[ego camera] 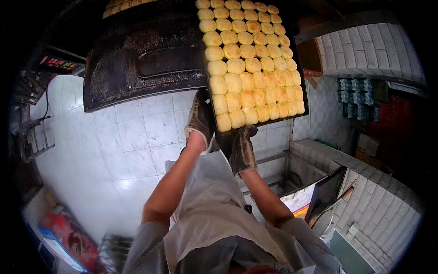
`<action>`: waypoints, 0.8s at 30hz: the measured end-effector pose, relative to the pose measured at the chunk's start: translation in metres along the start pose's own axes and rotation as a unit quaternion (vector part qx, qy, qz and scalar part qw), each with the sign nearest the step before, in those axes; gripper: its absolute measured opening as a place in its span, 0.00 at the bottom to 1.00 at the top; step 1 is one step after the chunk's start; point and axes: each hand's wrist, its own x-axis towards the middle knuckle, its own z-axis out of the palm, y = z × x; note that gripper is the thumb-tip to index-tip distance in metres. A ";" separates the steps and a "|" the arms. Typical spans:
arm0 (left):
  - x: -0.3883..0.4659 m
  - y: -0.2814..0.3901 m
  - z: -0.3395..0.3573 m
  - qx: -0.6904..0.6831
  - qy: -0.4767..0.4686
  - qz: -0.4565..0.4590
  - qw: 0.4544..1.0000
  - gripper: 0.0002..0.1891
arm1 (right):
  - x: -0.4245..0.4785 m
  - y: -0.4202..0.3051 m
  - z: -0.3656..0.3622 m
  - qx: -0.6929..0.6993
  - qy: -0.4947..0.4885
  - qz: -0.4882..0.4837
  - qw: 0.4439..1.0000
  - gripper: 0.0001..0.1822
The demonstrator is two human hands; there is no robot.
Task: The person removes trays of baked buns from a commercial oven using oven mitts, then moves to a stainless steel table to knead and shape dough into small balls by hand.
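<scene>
A dark baking tray [307, 106] full of golden-topped round buns [253, 65] in close rows reaches from the dark area at the top towards me. My left hand [202, 118], in a worn oven mitt, is at the tray's left edge; its fingertips are hidden under or behind the edge. My right hand [243, 147], in a matching mitt, grips the near edge, with the mitt's thumb at the rim. Some buns are browner than others. Left of the tray lies a blackened metal oven door [143, 65], folded down.
More buns [126, 5] show at the top left. A lit control panel [58, 64] is at the left. Below right stand a low tiled wall [369, 171], a metal frame [273, 164] and a round strainer or pan [323, 222] with a handle. A red bag [72, 236] lies lower left.
</scene>
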 end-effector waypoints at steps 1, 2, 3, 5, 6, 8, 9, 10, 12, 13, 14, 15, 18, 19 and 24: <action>0.004 -0.014 -0.008 0.031 0.020 0.026 0.999 0.28 | -0.002 -0.001 0.011 0.071 0.009 0.014 0.997 0.33; 0.017 -0.055 -0.047 -0.091 -0.042 0.078 0.992 0.28 | -0.003 0.004 0.014 0.089 0.005 0.026 0.996 0.32; 0.010 -0.068 -0.049 0.180 0.003 0.115 0.977 0.27 | -0.004 0.012 0.012 0.114 0.011 0.035 0.993 0.32; 0.000 -0.070 -0.041 0.566 0.017 0.050 0.823 0.27 | -0.005 0.027 0.008 0.119 0.024 0.036 0.992 0.30; -0.002 -0.055 -0.031 0.681 -0.031 -0.034 0.730 0.28 | -0.006 0.038 0.004 0.103 0.035 0.031 0.994 0.29; -0.008 -0.037 -0.024 0.826 -0.110 -0.165 0.528 0.30 | -0.006 0.066 -0.007 0.030 0.032 0.001 0.999 0.27; -0.009 -0.031 -0.027 0.863 -0.153 -0.205 0.435 0.29 | -0.005 0.080 -0.011 -0.026 0.019 -0.027 0.999 0.26; -0.008 -0.035 -0.041 0.875 -0.192 -0.214 0.389 0.27 | -0.013 0.075 0.002 0.023 0.033 -0.009 0.999 0.26; -0.007 -0.044 -0.067 0.890 -0.190 -0.167 0.379 0.21 | -0.016 0.071 0.016 -0.065 0.057 -0.018 0.996 0.22; -0.012 -0.054 -0.083 0.891 -0.151 -0.110 0.413 0.16 | -0.016 0.077 0.017 -0.026 0.066 -0.010 0.997 0.22; -0.017 -0.066 -0.106 0.887 -0.109 0.030 0.448 0.11 | -0.016 0.086 0.015 0.010 0.075 0.001 0.997 0.22; -0.021 -0.080 -0.129 0.866 -0.067 0.171 0.464 0.08 | -0.016 0.098 0.004 0.013 0.075 0.012 0.997 0.23; -0.028 -0.066 -0.105 0.853 -0.088 0.084 0.507 0.09 | -0.010 0.133 -0.034 -0.007 0.052 0.023 0.998 0.23; -0.032 -0.061 -0.096 0.848 -0.105 0.053 0.516 0.10 | -0.010 0.141 -0.042 -0.042 0.033 0.006 0.999 0.23; -0.027 -0.038 -0.069 0.886 -0.153 -0.023 0.437 0.12 | -0.001 0.153 -0.051 -0.150 -0.029 -0.045 0.987 0.23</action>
